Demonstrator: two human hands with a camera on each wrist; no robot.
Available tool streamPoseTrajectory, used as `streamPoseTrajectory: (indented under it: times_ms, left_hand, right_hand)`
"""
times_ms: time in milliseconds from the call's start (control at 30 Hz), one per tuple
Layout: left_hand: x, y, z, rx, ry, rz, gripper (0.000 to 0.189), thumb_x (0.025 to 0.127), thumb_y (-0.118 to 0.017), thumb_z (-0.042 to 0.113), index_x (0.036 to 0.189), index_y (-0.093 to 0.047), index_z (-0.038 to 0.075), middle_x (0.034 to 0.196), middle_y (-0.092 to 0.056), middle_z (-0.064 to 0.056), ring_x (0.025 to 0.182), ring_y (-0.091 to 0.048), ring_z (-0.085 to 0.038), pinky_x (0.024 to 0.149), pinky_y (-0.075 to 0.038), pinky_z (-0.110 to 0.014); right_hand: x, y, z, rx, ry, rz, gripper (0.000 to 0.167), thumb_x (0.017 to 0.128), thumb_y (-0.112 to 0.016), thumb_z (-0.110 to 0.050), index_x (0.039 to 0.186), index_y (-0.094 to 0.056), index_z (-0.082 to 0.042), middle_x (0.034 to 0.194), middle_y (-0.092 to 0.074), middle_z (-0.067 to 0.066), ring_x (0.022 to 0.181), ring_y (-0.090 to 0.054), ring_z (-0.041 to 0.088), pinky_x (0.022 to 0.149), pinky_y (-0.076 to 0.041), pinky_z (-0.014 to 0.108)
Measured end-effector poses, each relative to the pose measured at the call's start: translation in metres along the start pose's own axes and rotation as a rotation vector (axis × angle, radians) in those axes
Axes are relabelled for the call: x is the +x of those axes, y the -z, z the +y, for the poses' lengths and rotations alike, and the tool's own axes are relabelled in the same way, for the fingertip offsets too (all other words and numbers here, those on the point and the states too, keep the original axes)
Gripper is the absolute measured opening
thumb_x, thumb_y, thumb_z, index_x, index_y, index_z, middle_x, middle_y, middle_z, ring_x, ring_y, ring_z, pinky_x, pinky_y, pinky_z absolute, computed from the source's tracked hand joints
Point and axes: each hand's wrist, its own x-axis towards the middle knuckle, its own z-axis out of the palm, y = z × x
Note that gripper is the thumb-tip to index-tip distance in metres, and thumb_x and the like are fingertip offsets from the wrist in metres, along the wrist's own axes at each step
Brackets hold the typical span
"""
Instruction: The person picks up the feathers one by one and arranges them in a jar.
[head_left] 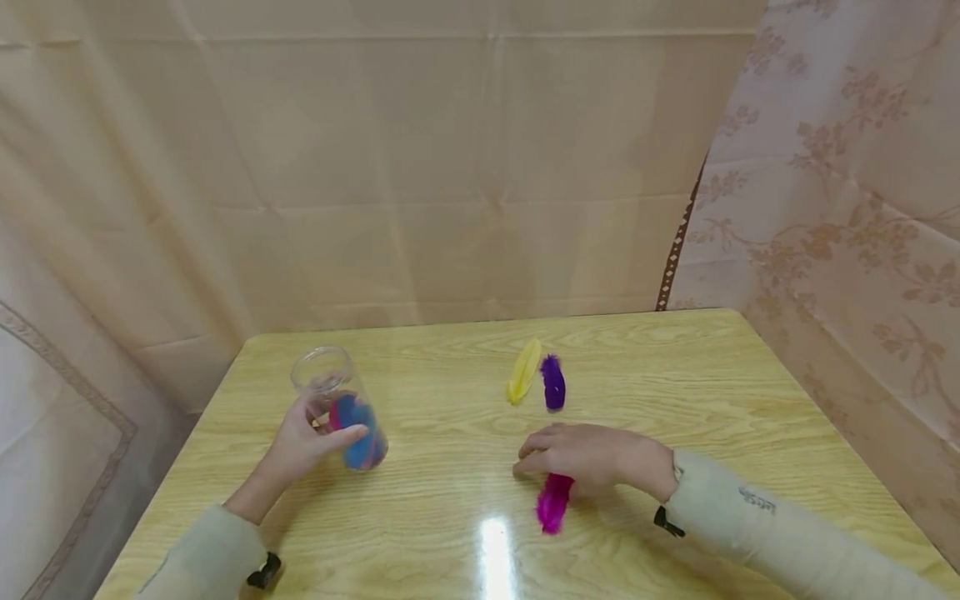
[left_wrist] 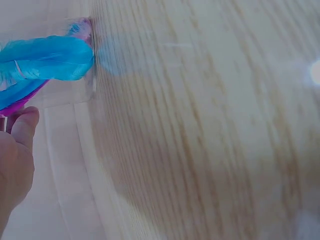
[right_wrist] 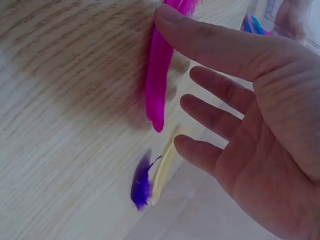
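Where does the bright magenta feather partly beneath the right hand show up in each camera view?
Head: magenta feather lower, right of centre, partly hidden by the right hand.
Left wrist: not in it.
Right wrist: magenta feather upper middle, reaching down to about mid-picture.
Shared landmark: pale wood-grain table.

A short run of small dark lettering (head_left: 757, 500) stands on the pale sleeve (head_left: 817, 542) of the right arm, at the lower right of the head view. It slants gently downward to the right, following the length of the forearm, a little way past the cuff. The first character looks like an L, but blur hides the rest, and the whole cannot be read for certain. Neither wrist view shows any legible text.
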Motion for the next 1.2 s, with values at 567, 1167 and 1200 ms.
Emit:
streamPoseTrajectory:
  times_ms: [567, 1167, 1200]
  left_hand:
    - [0.0, 0.0, -0.002, 0.011, -0.019, 0.009, 0.07, 0.082, -0.082, -0.003, 0.144, -0.047, 0.003, 0.126, -0.062, -0.025, 0.104, -0.064, -0.009, 0.081, -0.057, -0.026]
    - [-0.001, -0.001, 0.0, 0.011, 0.004, 0.01, 0.074, 0.083, -0.082, -0.002, 0.146, -0.043, 0.006, 0.124, -0.064, -0.026, 0.103, -0.064, -0.01, 0.081, -0.057, -0.026]
    - [-0.001, -0.001, 0.0, 0.007, 0.001, 0.007, 0.074, 0.083, -0.081, -0.002, 0.146, -0.043, 0.006, 0.124, -0.064, -0.027, 0.103, -0.064, -0.011, 0.081, -0.057, -0.026]
  right_hand:
    - [0.004, -0.007, -0.005, -0.038, -0.066, 0.033, 0.072, 0.072, -0.088, -0.004, 0.135, -0.062, -0.025, 0.13, -0.056, -0.006, 0.122, -0.053, 0.016, 0.108, -0.042, 0.046]
    - [0.013, -0.001, -0.004, 0.013, -0.044, -0.026, 0.037, 0.071, -0.073, 0.013, 0.07, -0.056, -0.02, 0.068, -0.048, -0.011, 0.064, -0.039, 0.004, 0.062, -0.038, 0.02]
    - [0.013, -0.001, -0.004, 0.024, -0.042, -0.031, 0.037, 0.071, -0.072, 0.014, 0.068, -0.056, -0.019, 0.066, -0.047, -0.012, 0.063, -0.039, 0.004, 0.061, -0.037, 0.02]
